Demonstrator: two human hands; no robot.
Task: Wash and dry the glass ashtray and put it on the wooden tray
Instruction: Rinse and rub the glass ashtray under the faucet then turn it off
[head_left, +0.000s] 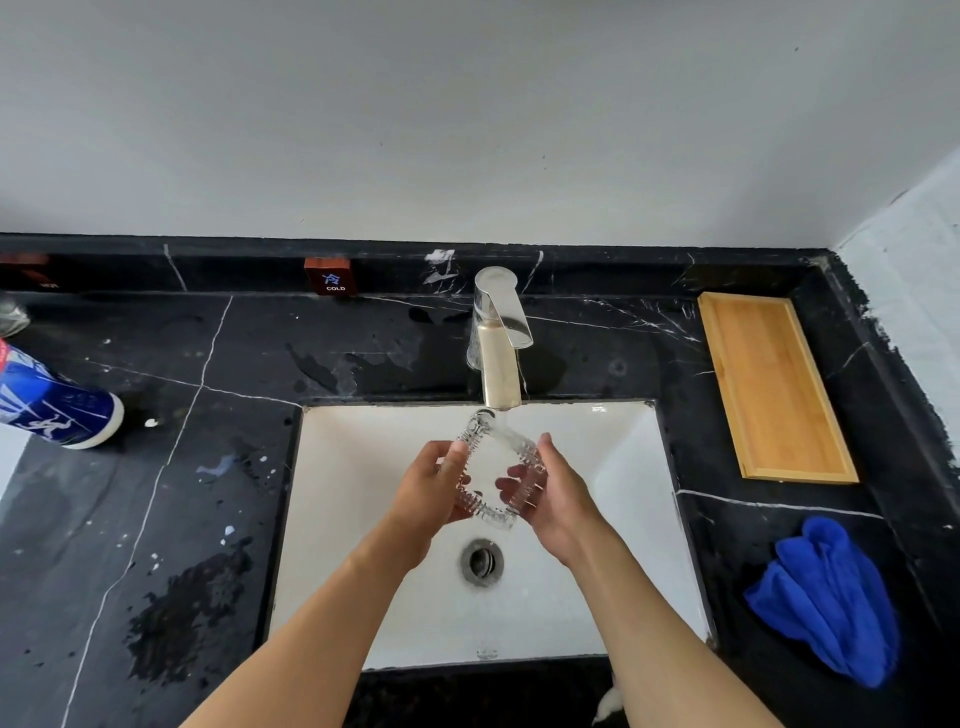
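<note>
Both hands, left hand (431, 483) and right hand (553, 486), are holding the glass ashtray (496, 467) tilted over the white sink (623, 467), each grip closed on its ribbed edge; water appears to be running from the faucet (498, 338). The black marble worktop (156, 467) is lying wet under a pale wall. The wooden tray (774, 387) and blue cloth (831, 603) are sitting to the right.

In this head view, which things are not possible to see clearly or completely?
- Blue-and-white container: cut off by the left edge, label unreadable.
- Red block, far left: text too small.
- Glass ashtray: sides covered by left hand and right hand.
- Water stream: hardly visible against the glass.
</note>
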